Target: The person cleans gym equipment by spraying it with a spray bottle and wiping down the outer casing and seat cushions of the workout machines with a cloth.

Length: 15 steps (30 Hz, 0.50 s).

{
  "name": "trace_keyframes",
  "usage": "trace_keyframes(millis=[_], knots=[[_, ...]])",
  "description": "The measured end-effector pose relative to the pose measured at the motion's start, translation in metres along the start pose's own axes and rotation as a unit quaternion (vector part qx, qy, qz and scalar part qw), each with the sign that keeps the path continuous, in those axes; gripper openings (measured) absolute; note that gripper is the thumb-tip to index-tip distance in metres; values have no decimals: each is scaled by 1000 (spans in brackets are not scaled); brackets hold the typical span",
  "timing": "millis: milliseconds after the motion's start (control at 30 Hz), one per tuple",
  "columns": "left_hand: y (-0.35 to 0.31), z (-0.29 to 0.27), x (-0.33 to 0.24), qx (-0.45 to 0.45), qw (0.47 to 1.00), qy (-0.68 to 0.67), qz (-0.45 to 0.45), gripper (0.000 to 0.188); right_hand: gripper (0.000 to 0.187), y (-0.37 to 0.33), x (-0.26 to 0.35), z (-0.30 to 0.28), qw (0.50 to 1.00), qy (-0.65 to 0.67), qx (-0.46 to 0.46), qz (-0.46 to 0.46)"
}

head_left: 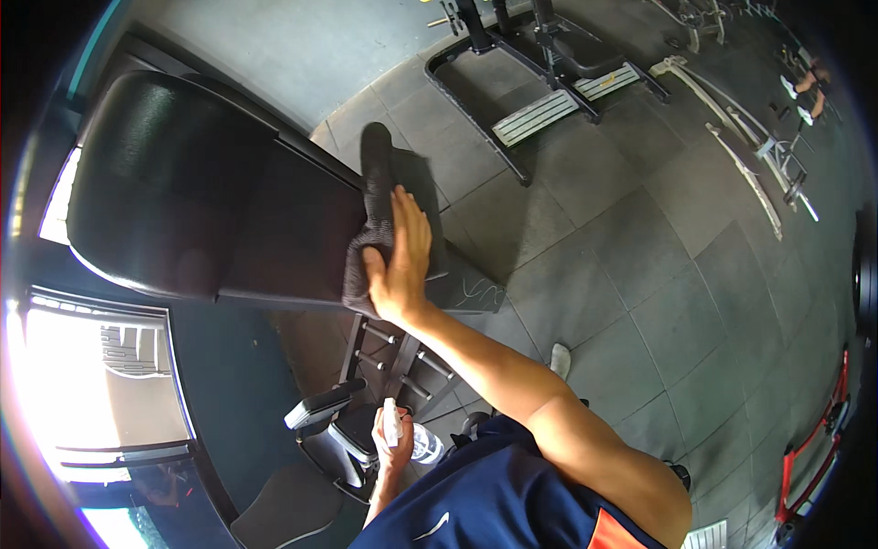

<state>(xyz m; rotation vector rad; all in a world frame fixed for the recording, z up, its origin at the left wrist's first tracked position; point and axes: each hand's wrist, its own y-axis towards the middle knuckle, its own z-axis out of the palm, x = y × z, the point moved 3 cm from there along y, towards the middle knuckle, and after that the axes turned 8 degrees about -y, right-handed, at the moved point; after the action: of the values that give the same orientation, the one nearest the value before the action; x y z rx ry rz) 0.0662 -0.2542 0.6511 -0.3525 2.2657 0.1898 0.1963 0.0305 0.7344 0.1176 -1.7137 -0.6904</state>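
The right hand [404, 261] is laid nearly flat on a dark cloth [377, 206], fingers extended and thumb spread, its arm stretched forward. The cloth is held against the right-hand end of a black padded bench [229, 183]. By the left hand [391, 450], lowered near the body, a spray bottle [426, 446] is gripped at its white head.

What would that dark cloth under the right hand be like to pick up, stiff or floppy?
The dark cloth is probably floppy, since it bunches into folds by the right hand's thumb. It's likely light, being fairly small. Its textured surface suggests it wouldn't be slippery.
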Motion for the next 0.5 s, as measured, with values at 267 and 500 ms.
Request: trace_keyframes(millis=[267,500], knots=[[2,26,-25,-15,999,-34,21,15,53,-109,-224,19,939,-160,64,298],[-18,27,-15,-55,997,-37,47,10,77,50,60,-11,970,11,2,-243]])
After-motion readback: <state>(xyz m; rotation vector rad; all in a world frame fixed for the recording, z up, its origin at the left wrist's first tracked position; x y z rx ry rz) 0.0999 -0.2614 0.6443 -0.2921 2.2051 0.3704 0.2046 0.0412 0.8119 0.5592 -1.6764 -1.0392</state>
